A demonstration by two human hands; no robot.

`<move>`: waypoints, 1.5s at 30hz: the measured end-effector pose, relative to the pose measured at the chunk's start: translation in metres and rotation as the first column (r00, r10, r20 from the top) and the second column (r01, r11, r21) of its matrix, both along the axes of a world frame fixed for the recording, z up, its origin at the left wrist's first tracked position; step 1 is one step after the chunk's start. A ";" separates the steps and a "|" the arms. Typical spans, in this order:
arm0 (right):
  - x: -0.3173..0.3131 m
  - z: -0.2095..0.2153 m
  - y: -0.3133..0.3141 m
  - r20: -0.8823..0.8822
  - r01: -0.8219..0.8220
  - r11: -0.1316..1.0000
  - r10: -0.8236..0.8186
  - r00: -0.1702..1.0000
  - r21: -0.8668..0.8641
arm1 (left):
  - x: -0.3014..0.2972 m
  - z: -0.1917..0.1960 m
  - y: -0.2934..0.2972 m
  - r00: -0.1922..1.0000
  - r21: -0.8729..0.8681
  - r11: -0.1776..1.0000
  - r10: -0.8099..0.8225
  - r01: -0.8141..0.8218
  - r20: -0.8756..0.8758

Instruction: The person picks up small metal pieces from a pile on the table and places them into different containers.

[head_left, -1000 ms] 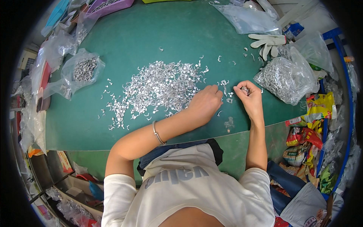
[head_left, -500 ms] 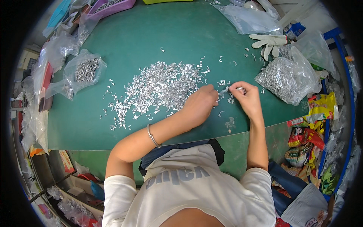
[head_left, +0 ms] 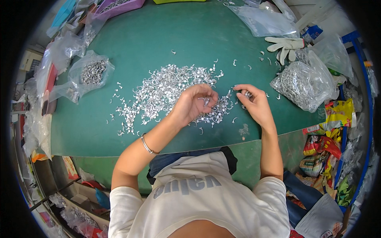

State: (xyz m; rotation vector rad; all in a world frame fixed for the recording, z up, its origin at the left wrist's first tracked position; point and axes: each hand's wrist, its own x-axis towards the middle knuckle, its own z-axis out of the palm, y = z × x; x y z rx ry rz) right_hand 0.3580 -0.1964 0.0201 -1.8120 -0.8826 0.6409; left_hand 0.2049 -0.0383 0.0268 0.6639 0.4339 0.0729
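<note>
A loose pile of small curved silver metal pieces (head_left: 160,89) covers the middle of the green table (head_left: 210,35). Over the pile's right part is my left hand (head_left: 192,105), turned partly palm up, its fingers curled around a few of these pieces (head_left: 206,101). Just right of the pile hovers my right hand (head_left: 256,105). Its thumb and forefinger stand apart, while silver pieces (head_left: 248,94) show held in the curled fingers. How many pieces each hand holds is hidden. A few strays lie below my left hand and around the pile's edges.
A clear bag full of silver pieces (head_left: 297,85) stands at the right, beside a white glove (head_left: 285,48). Another bag of darker pieces (head_left: 93,73) lies at the left. Purple (head_left: 119,6) and yellow-green (head_left: 178,1) trays sit at the far edge. Coloured packages (head_left: 321,146) crowd the right.
My left hand has moved left over the pile and rolled palm up, with pieces now showing in it. Pieces that lay between the hands are gone from there. My right hand's fingers have parted.
</note>
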 end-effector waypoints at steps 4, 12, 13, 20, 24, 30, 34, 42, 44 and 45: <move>-0.010 -0.001 0.014 0.463 0.002 0.983 0.084 0.882 -0.182 | 0.000 -0.008 -0.007 0.982 0.768 0.624 0.005 0.144 -0.188; 0.007 0.001 0.003 -0.135 -0.089 0.996 0.092 0.987 0.027 | 0.001 -0.012 -0.035 0.990 0.976 -0.170 -0.020 0.137 -0.143; 0.013 0.003 -0.003 -0.408 -0.090 0.984 0.145 0.901 0.152 | 0.001 -0.011 -0.034 0.988 0.974 -0.177 -0.024 0.143 -0.149; 0.013 0.006 -0.023 -0.852 0.218 0.898 0.253 0.457 0.383 | -0.001 -0.021 -0.030 0.993 0.971 -0.215 -0.039 0.104 -0.115; 0.020 -0.002 -0.037 -0.635 0.138 0.965 0.036 0.771 0.223 | -0.001 -0.013 -0.029 0.999 0.997 0.080 0.050 0.018 -0.022; -0.015 0.006 -0.030 0.072 -0.019 0.994 0.027 0.997 -0.108 | -0.004 0.023 -0.015 0.961 -0.147 0.950 0.267 -0.274 -0.066; -0.033 0.011 -0.013 0.420 -0.060 0.990 0.110 0.901 -0.130 | -0.018 0.001 0.000 0.980 -0.188 0.979 0.108 -0.076 0.165; -0.036 0.015 -0.008 0.389 -0.029 0.993 0.072 0.919 -0.116 | -0.016 0.001 -0.013 0.988 0.411 0.912 0.080 -0.018 -0.135; -0.047 0.006 0.002 0.488 -0.034 0.996 0.071 0.870 -0.085 | -0.013 0.000 -0.017 0.984 0.615 0.788 0.117 -0.012 -0.131; -0.048 0.000 0.005 0.495 -0.034 0.995 0.077 0.866 -0.096 | -0.014 -0.002 -0.017 0.987 0.684 0.730 0.103 0.009 -0.122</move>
